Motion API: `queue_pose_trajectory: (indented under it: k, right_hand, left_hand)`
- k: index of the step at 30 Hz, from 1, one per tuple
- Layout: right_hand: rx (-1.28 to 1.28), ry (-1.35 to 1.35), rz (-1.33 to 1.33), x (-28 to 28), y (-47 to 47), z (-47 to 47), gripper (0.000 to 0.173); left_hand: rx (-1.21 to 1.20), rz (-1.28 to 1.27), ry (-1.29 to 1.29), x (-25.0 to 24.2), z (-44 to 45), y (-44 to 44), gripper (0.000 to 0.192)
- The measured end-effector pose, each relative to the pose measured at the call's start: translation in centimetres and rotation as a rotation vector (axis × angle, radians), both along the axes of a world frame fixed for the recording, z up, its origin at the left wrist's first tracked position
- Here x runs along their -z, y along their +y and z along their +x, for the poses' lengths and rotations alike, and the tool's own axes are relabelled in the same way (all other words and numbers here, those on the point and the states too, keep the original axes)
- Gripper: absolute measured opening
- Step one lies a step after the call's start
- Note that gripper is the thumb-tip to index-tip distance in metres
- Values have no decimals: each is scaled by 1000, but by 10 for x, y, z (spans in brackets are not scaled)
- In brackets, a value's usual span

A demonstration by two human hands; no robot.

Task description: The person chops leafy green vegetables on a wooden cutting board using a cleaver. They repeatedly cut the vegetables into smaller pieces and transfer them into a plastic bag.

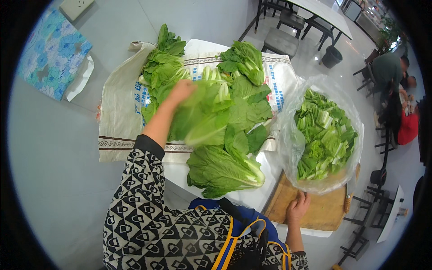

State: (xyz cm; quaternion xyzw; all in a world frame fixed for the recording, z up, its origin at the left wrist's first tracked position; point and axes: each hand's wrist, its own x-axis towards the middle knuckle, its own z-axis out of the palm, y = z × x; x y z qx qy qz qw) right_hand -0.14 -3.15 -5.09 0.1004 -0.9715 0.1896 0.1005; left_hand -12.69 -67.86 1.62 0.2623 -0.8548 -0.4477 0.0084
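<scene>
Over a flattened woven sack (116,118) on a white table, my left hand (183,91) is at a blurred leafy green (199,118); its fingers curl around part of it. More leafy greens (165,67) lie piled on the sack. A large head of leafy greens (226,168) rests at the table's near edge. My right hand (298,206) rests at the wooden cutting board (320,209), near the lower rim of a clear plastic bag (290,135) full of cut greens (325,135). Whether its fingers pinch anything cannot be told. A knife (348,199) with a wooden handle lies at the board's right edge.
A blue floral paper bag or box (54,57) is at the far left. Chairs (281,40) and another table (324,13) stand beyond. A grey bin (331,56) is on the floor. Other people (388,74) sit at the right.
</scene>
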Motion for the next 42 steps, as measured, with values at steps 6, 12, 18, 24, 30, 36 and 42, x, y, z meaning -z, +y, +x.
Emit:
queue_pose_trajectory:
  k: [6, 12, 18, 24, 30, 36, 42]
  right_hand:
    - [-5, 18, -28, -5, -4, -1, 42]
    - [-8, 31, -11, -9, -5, 0, 40]
    - [-8, 15, -14, -10, -4, 3, 40]
    - [46, -8, -5, -28, -19, -4, 38]
    - [-160, -703, -905, -85, -129, -15, 30]
    - [-383, -1180, -912, -121, -218, -17, 46]
    - [-88, -1445, -1217, -105, -201, -28, 30]
  left_hand:
    - [14, 140, -131, -66, 9, 2, 28]
    - [87, 227, -277, -97, 30, 10, 26]
    - [196, 396, 2, -107, 83, 72, 23]
    - [355, 128, 76, -108, 161, 197, 22]
    - [428, 123, 189, -88, 180, 265, 22]
    - [499, 91, 115, -85, 195, 282, 23]
    - [399, -292, 320, -51, 207, 220, 50]
